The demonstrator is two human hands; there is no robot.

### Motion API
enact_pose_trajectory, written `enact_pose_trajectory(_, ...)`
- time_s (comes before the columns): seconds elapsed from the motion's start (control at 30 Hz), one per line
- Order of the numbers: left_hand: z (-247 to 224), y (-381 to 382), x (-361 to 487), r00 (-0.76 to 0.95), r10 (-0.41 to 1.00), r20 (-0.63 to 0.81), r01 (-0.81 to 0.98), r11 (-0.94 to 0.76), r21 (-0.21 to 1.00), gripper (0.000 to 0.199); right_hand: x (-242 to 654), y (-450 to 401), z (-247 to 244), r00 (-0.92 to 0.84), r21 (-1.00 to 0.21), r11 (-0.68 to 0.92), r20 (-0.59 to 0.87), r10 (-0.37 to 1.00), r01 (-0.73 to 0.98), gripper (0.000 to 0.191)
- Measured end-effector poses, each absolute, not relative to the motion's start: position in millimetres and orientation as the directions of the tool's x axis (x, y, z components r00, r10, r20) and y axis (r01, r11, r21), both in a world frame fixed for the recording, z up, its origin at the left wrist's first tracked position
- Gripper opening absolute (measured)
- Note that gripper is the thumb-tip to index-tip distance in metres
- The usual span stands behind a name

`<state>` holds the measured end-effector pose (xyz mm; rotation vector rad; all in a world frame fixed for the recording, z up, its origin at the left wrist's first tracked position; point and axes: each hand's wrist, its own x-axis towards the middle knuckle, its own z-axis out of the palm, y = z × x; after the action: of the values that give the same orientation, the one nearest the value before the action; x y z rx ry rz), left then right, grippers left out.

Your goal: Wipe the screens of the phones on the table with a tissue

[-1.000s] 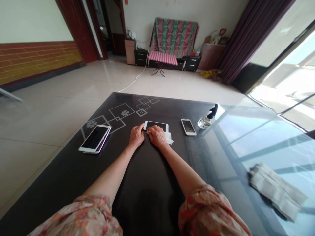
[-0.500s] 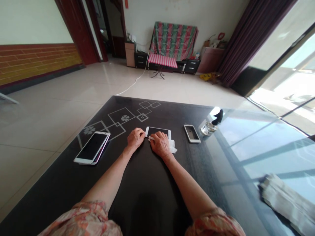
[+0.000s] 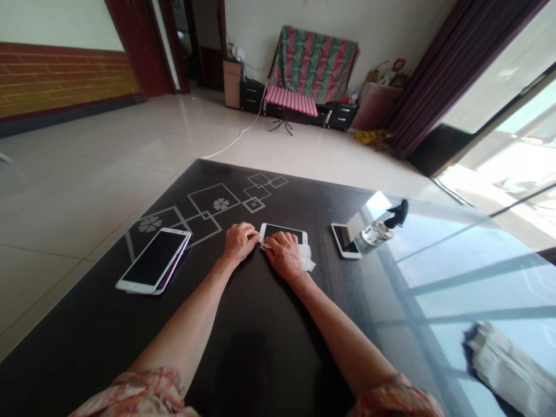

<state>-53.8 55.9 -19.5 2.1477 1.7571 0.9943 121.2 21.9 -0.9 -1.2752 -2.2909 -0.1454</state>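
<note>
A white smartphone with a dark screen lies flat on the black table. At its left end is my left hand, its fingers curled and the tips pinched against the phone's edge. My right hand is closed over a thin white cleaning cloth and presses it on the near part of the phone. The cloth's jagged edge sticks out to the right of the hand. My right fingers hide much of the screen's lower half.
At left, a larger white phone lies on top of another device. To the right are a white phone and a clear spray bottle with a black nozzle. A grey-white cloth item lies at the near right.
The view has shifted and tilted slightly. My right hand and the cloth remain at the phone's near side, and my left hand stays at its left end.
</note>
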Motion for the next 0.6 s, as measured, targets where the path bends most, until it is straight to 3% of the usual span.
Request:
enact_pose_trajectory(0.2, -21.1, 56.4, -53.1, 0.053, 0.929, 0.367, 0.796, -0.261, 0.546, 0.011, 120.6, 26.5, 3.8, -0.485, -0.105, 0.585, 0.454, 0.748, 0.804, 0.017)
enact_pose_trajectory(0.6, -16.4, 53.2, -49.1, 0.031, 0.924, 0.38, 0.814, -0.244, 0.527, 0.014, 194.4, 14.5, 2.6, -0.354, -0.104, 0.447, 0.468, 0.81, 0.888, 0.012)
